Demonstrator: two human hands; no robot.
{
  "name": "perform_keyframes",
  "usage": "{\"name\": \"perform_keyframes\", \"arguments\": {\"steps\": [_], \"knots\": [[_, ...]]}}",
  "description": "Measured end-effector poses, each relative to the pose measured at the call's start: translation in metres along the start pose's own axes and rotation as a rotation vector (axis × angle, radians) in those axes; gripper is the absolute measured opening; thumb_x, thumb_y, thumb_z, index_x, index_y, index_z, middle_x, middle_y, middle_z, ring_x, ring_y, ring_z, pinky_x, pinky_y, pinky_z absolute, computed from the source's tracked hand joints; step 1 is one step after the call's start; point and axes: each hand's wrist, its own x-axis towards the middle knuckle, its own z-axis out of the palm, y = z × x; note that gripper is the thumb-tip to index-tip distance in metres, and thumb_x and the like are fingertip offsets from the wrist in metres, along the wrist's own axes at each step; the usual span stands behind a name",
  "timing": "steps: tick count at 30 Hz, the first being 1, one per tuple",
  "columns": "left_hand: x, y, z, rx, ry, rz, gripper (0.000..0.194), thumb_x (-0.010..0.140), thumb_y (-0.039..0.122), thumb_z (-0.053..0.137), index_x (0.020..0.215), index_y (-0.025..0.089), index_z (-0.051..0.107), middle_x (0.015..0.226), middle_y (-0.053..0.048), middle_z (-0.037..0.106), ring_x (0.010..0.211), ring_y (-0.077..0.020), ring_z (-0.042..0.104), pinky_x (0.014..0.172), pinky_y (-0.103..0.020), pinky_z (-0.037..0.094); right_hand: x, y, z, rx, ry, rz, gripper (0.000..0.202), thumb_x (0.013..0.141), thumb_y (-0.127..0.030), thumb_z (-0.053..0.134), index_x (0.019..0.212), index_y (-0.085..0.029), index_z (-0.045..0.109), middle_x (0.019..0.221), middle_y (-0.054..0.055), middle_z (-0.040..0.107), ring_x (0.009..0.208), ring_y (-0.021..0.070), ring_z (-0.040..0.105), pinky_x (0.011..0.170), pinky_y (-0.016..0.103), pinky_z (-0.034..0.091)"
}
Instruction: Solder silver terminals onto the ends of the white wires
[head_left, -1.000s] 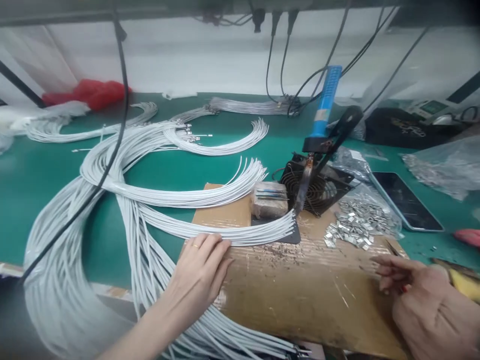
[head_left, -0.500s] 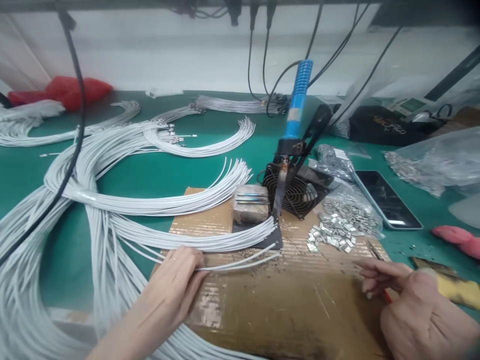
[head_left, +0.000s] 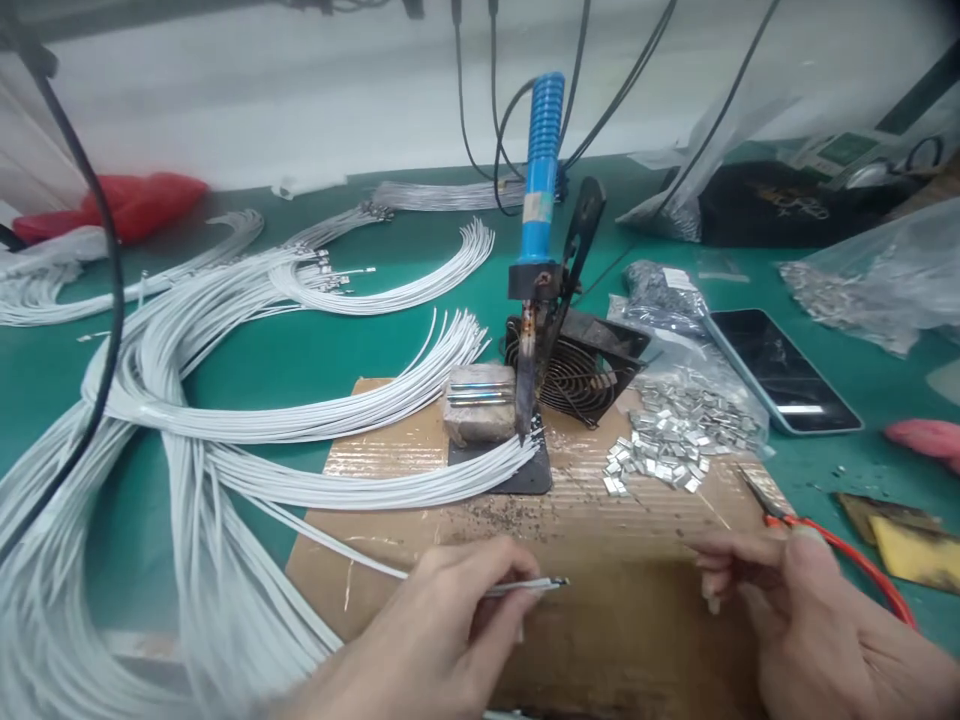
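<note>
My left hand (head_left: 480,610) pinches a thin white wire (head_left: 536,586) between thumb and fingers above the cardboard. The wire's dark tip points right, and its length runs back left to the bundles. Whether a second wire lies along it I cannot tell. Over the cardboard's right side, my right hand (head_left: 787,600) has its index finger stretched left and other fingers bent; nothing shows in it. Red-handled scissors (head_left: 847,545) lie partly behind that hand. Beyond the left hand, a bundle of white wires (head_left: 390,488) ends under the blue-handled soldering iron (head_left: 541,170), which stands tip down.
A stone-like block (head_left: 480,420) and a black fan (head_left: 585,375) flank the iron's tip. Small metal connectors (head_left: 652,455) are heaped on the cardboard (head_left: 600,620). A phone (head_left: 784,370) and a yellow sponge (head_left: 919,550) lie right. White wire bundles (head_left: 150,420) cover the left.
My left hand has moved right and nearer, drawing wire away from the bundle by the iron. The view has shifted; the scissors now show more. My right hand keeps a similar pose.
</note>
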Motion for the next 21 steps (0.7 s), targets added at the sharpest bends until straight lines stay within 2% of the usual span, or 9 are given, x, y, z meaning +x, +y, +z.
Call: {"name": "perform_keyframes", "arguments": {"steps": [2,3,5,8,13,15,18,21], "knots": [[0.006,0.007,0.005,-0.216,0.026,-0.137,0.022,0.105,0.036,0.054,0.092,0.022,0.065,0.074,0.000,0.066,0.070,-0.0178,0.059,0.064,-0.028,0.044,-0.005,-0.011,0.003,0.062,-0.120,-0.014,0.044,0.103,-0.047,0.057,0.071,-0.027,0.081,0.065,0.006,0.076,0.051,0.0227,0.070,0.048,0.034,0.059],[0.008,0.007,0.008,-0.331,0.057,-0.192,0.023,0.103,0.038,0.057,0.090,0.021,0.063,0.072,0.001,0.063,0.067,-0.0164,0.056,0.062,-0.027,0.043,-0.009,-0.018,0.007,0.110,-0.231,-0.036,0.039,0.100,-0.044,0.062,0.071,-0.028,0.082,0.062,0.004,0.074,0.049,0.0216,0.069,0.045,0.031,0.058],[0.010,0.003,0.011,-0.518,0.140,-0.253,0.024,0.099,0.040,0.062,0.087,0.020,0.062,0.069,0.003,0.057,0.061,-0.0135,0.051,0.058,-0.024,0.040,-0.019,-0.032,0.017,0.222,-0.370,-0.039,0.025,0.093,-0.038,0.070,0.075,-0.029,0.084,0.060,0.002,0.072,0.044,0.0182,0.064,0.043,0.027,0.055],[0.007,-0.005,0.014,-0.642,0.234,-0.262,0.027,0.096,0.043,0.069,0.087,0.019,0.064,0.066,0.004,0.056,0.058,-0.0109,0.048,0.054,-0.021,0.037,-0.035,-0.050,0.037,0.363,-0.343,0.144,0.015,0.086,-0.037,0.078,0.076,-0.028,0.084,0.062,0.001,0.068,0.045,0.0135,0.056,0.040,0.023,0.045],[0.000,0.002,0.011,-0.762,0.253,-0.292,0.030,0.088,0.043,0.079,0.080,0.018,0.064,0.058,0.006,0.053,0.051,-0.0084,0.044,0.050,-0.019,0.035,-0.046,-0.066,0.055,0.528,-0.438,0.369,0.008,0.078,-0.038,0.085,0.080,-0.030,0.087,0.062,-0.001,0.062,0.049,0.0089,0.048,0.044,0.019,0.039],[-0.001,0.010,0.008,-0.755,0.267,-0.338,0.028,0.088,0.039,0.079,0.077,0.018,0.064,0.058,0.007,0.052,0.051,-0.0081,0.044,0.052,-0.019,0.036,-0.045,-0.070,0.058,0.577,-0.482,0.429,0.008,0.075,-0.037,0.087,0.079,-0.030,0.087,0.062,-0.002,0.062,0.050,0.0084,0.047,0.044,0.018,0.038],[-0.001,0.019,0.004,-0.740,0.230,-0.349,0.028,0.085,0.035,0.079,0.074,0.019,0.060,0.057,0.006,0.052,0.052,-0.0086,0.043,0.052,-0.020,0.034,-0.042,-0.073,0.058,0.617,-0.536,0.472,0.011,0.073,-0.037,0.089,0.074,-0.028,0.085,0.062,-0.002,0.063,0.051,0.0078,0.046,0.045,0.018,0.036],[-0.003,0.021,0.005,-0.687,0.228,-0.367,0.029,0.083,0.035,0.080,0.072,0.019,0.059,0.058,0.005,0.052,0.054,-0.0097,0.042,0.054,-0.022,0.031,-0.041,-0.074,0.056,0.640,-0.580,0.498,0.022,0.074,-0.040,0.089,0.065,-0.023,0.079,0.059,-0.003,0.059,0.050,0.0064,0.043,0.046,0.019,0.034]]}}
